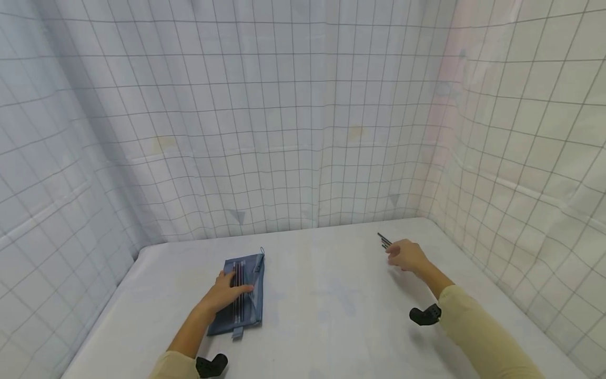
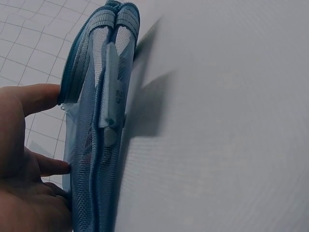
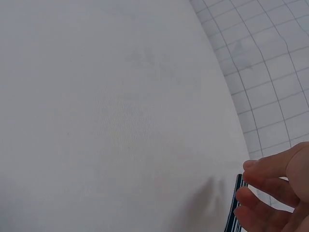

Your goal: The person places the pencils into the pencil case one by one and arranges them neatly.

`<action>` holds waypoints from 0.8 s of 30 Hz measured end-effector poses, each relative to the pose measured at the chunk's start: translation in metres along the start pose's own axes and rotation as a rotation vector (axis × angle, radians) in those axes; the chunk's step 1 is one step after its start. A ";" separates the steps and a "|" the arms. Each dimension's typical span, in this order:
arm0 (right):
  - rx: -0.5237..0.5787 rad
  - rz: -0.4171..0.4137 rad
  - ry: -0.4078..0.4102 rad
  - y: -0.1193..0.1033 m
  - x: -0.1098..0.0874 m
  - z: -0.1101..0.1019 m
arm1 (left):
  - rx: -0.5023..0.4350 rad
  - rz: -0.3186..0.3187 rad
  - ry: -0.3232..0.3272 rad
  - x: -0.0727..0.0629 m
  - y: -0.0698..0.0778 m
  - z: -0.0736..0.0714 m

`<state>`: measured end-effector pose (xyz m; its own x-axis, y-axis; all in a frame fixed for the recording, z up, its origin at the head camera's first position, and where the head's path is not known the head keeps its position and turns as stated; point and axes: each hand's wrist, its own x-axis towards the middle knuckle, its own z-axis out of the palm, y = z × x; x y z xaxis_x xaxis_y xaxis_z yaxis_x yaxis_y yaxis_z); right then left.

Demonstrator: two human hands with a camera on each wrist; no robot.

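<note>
A blue mesh zip pouch lies on the table at left, with several thin dark sticks lengthwise along its middle. My left hand rests on it, thumb and fingers spread across the top. From the left wrist, the pouch appears edge-on, with a zipper along its side and fingertips touching its face. My right hand is at the far right, fingers loosely bent over several thin dark pen-like sticks. In the right wrist view its fingertips are right beside the sticks, partly covering them.
A white cloth-covered table spans the space between the hands. White grid-patterned curtains hang behind it and on both sides. Black wrist devices sit below each wrist.
</note>
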<state>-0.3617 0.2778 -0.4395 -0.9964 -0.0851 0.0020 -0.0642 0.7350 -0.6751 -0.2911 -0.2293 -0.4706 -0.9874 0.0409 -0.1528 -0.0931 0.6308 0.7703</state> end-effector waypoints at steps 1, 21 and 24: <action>-0.030 -0.011 0.005 0.002 0.000 -0.002 | 0.000 0.000 0.000 0.000 0.000 0.000; -0.310 0.034 0.024 0.032 -0.010 -0.027 | -0.006 0.002 0.002 0.001 -0.001 0.000; -0.317 0.034 0.017 0.035 -0.010 -0.027 | -0.004 0.000 0.002 0.001 0.000 0.000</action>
<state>-0.3557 0.3225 -0.4437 -0.9989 -0.0478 -0.0021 -0.0427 0.9105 -0.4114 -0.2920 -0.2292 -0.4710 -0.9876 0.0393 -0.1518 -0.0938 0.6277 0.7727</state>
